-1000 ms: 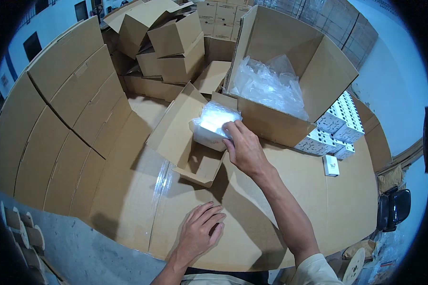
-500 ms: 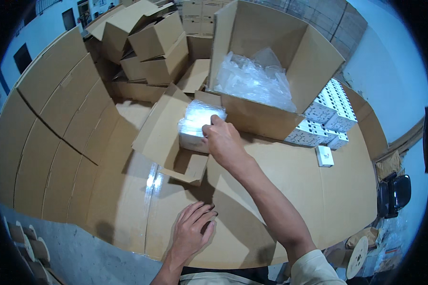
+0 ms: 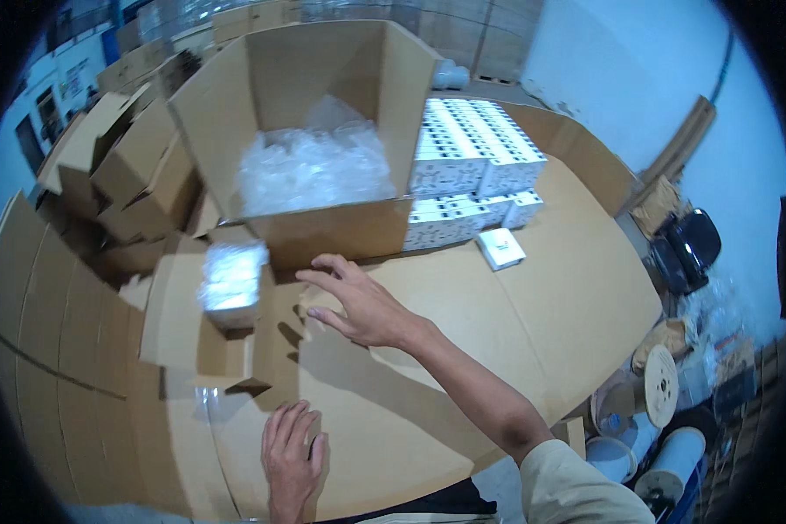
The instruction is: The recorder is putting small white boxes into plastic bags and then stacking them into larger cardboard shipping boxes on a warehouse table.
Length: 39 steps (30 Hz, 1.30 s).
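My right hand [image 3: 354,306] is in the air over the table, fingers apart and holding nothing. It is just right of an open cardboard box [image 3: 258,349]. Inside that box, toward its far end, sits a bundle in clear bubble wrap [image 3: 233,281]; what is wrapped is hard to make out. My left hand [image 3: 291,454] lies flat on the cardboard-covered table [image 3: 384,419], empty, near the front edge. A single small white box [image 3: 500,249] rests on the table beyond my right hand, in front of stacked white boxes with dark marks [image 3: 476,166].
A large open carton [image 3: 323,231] holding crumpled clear plastic wrap [image 3: 314,166] stands at the back. Empty cardboard boxes [image 3: 144,175] pile up at far left, behind a cardboard wall [image 3: 44,323]. Right of the table are a black chair [image 3: 686,249] and spools [image 3: 661,384].
My right hand has let go of the wrapped bundle and moved away to the right. The view has turned rightward, so the table's things appear farther left.
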Motion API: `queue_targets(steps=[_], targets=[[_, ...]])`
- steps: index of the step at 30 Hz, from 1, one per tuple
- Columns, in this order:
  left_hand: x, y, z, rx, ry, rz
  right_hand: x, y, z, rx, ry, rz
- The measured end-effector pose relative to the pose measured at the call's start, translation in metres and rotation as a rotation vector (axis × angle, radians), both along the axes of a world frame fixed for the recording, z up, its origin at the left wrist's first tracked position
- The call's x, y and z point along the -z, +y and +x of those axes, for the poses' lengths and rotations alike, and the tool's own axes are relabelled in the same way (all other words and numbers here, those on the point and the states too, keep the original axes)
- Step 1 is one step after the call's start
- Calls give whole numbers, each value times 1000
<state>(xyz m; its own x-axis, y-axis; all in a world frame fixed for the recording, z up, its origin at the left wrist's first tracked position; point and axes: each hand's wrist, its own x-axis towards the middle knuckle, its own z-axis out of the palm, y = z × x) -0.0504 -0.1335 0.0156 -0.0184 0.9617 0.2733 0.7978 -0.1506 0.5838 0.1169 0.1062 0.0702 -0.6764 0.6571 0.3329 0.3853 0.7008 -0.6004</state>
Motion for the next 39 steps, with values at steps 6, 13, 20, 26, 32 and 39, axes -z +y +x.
queue_targets(steps=[6, 13, 20, 26, 32, 39], targets=[[10, 39, 22, 142, 112, 36, 10, 17, 99, 132, -61, -32], [4, 136, 61, 207, 28, 83, 5, 72, 214, 476, -48, 203], [6, 203, 59, 130, 8, 82, -18, 133, 268, 889, -90, 525], [5, 200, 56, 153, 18, 46, -20, 175, 290, 886, -253, 650], [8, 204, 54, 146, 3, 43, -15, 182, 295, 834, -221, 696], [7, 207, 53, 150, 22, 47, -19, 179, 298, 767, -206, 688]])
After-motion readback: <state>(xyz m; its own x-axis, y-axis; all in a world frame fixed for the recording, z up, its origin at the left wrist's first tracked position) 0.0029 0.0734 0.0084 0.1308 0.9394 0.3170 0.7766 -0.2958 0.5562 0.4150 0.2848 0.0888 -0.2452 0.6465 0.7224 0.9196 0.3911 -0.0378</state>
